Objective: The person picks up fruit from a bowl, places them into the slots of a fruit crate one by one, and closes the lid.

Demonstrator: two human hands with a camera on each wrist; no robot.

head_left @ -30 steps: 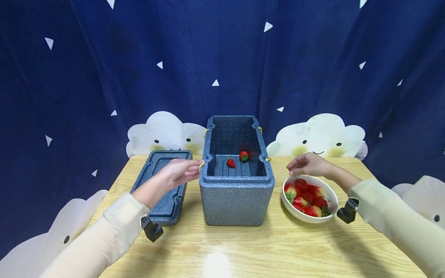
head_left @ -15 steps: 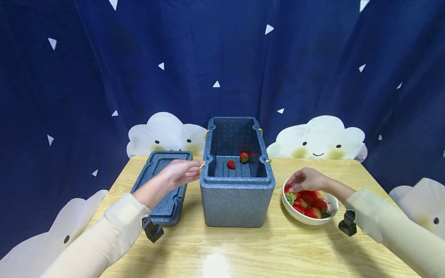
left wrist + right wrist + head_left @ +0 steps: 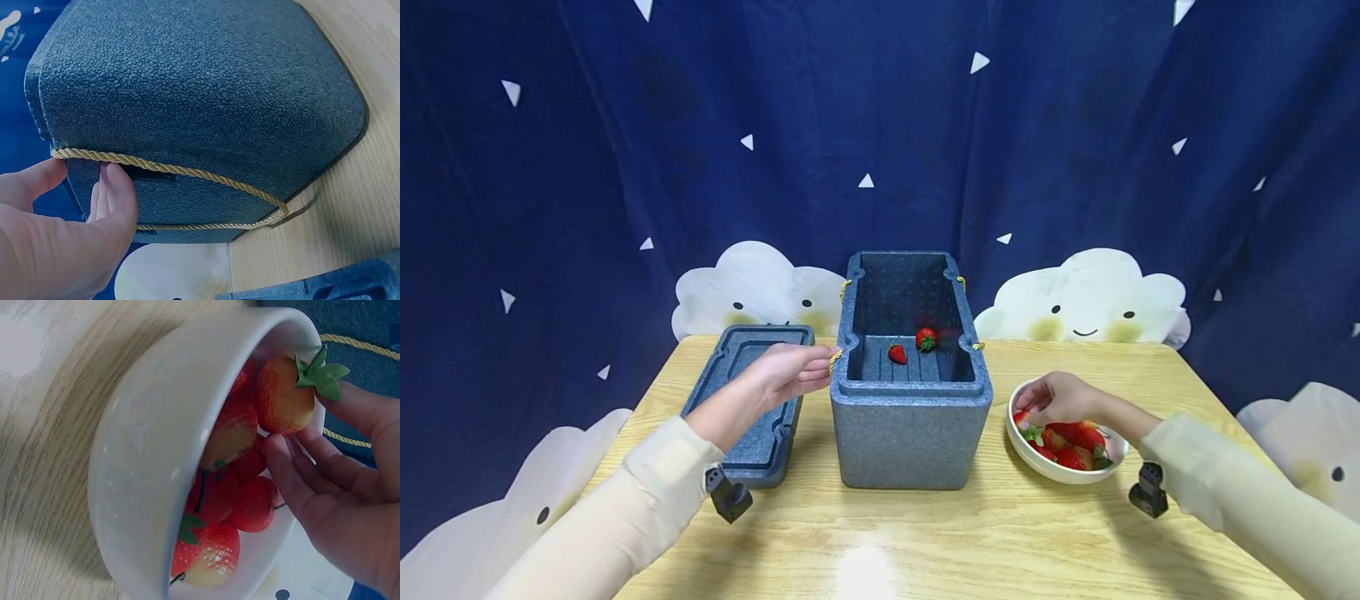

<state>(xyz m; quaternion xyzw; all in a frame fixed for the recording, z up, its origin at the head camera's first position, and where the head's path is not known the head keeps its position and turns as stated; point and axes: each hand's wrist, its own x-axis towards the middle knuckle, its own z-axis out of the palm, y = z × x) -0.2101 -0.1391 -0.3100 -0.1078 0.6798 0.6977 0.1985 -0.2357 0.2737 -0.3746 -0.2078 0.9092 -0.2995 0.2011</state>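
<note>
My left hand [image 3: 782, 372] rests its fairly straight fingers against the left side of a blue-grey foam box [image 3: 910, 442], close to the rim. In the left wrist view its thumb and fingertips lie at a gold rope handle [image 3: 206, 177]. Two strawberries, one smaller [image 3: 897, 353] and one leafy [image 3: 926, 339], lie on the box floor. My right hand [image 3: 1060, 397] reaches into a white bowl [image 3: 134, 456] of red fruit. Its thumb and fingers hold a strawberry [image 3: 281, 397] with green leaves at the bowl's inner side, as the right wrist view shows. Round cherries [image 3: 253, 503] lie beside it.
The box's lid [image 3: 752, 450] lies flat to the left of the box, under my left forearm. All stand on a light wooden table [image 3: 910, 533]. Behind hangs a dark blue curtain [image 3: 805, 100] with white triangles and cloud figures.
My right hand has gone down from above the bowl's rim into the fruit and closed its fingers on a strawberry. My left hand has stayed at the box's side.
</note>
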